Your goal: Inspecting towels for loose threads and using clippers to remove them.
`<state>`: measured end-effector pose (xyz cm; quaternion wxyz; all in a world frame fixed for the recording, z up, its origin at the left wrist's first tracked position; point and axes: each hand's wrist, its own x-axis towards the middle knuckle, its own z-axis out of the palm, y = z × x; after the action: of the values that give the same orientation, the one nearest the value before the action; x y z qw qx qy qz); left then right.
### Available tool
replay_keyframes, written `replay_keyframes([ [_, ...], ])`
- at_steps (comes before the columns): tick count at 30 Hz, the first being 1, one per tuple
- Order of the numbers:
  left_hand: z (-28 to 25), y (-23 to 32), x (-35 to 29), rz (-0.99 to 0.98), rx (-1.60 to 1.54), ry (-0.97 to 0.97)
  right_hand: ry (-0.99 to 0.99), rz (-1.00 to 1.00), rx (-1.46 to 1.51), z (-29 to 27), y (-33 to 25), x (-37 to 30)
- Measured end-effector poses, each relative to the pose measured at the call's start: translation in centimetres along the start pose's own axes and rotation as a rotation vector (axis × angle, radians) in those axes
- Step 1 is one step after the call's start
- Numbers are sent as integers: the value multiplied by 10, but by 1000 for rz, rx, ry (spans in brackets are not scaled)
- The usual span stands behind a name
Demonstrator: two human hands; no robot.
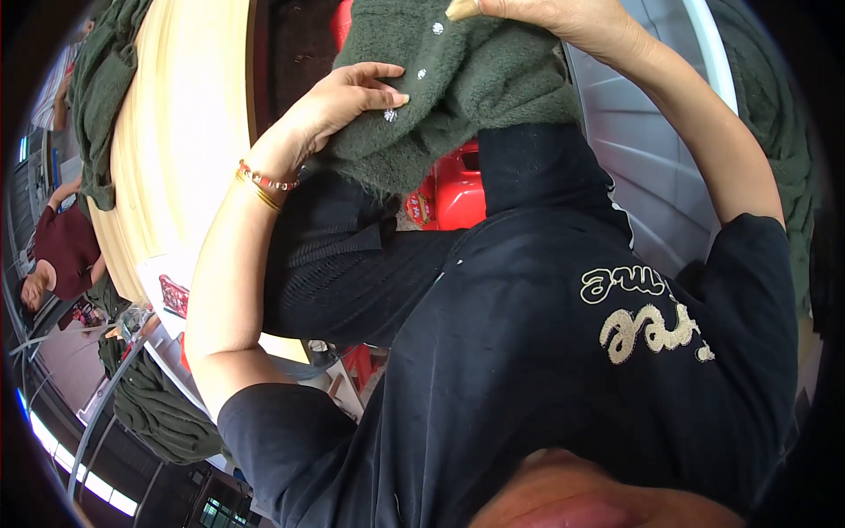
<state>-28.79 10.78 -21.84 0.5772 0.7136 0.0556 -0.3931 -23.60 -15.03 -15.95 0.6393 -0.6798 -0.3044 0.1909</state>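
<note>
A dark green fuzzy knit cardigan (pixel 493 88) with sparkly silver buttons (pixel 422 74) along its edge lies over my lap. My left hand (pixel 356 92), with red and gold bracelets (pixel 268 183) on its wrist, grips the cardigan's button edge. Its thumb and fingers are closed beside the lowest visible button (pixel 391 114). At the top of the picture my right hand (pixel 563 16) pinches the knit near the upper button (pixel 438 29). A yellowish covering shows at one of its fingertips. Part of the right hand is cut off by the picture's upper edge.
A pale wooden tabletop (pixel 189 106) curves along my left. On my right stands a grey plastic tub (pixel 647 145) with a white rim, and more green knits (pixel 775 106) beyond it. A red plastic stool (pixel 459 189) shows below the cardigan. Another person (pixel 66 246) is at the far left.
</note>
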Motion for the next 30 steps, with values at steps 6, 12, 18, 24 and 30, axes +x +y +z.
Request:
replay_keyframes([
  [6,18,-14,16,-9,22,123,0,86,50,2,1,1],
  [12,8,-26,24,6,31,104,-27,51,-9,6,5,3],
  [18,0,-21,27,-23,-107,77,-48,52,-109,6,14,8],
  [24,2,-17,24,-50,-316,33,-148,-282,142,6,24,9],
  [30,11,-4,16,127,-440,97,-59,-60,-116,-2,22,2],
])
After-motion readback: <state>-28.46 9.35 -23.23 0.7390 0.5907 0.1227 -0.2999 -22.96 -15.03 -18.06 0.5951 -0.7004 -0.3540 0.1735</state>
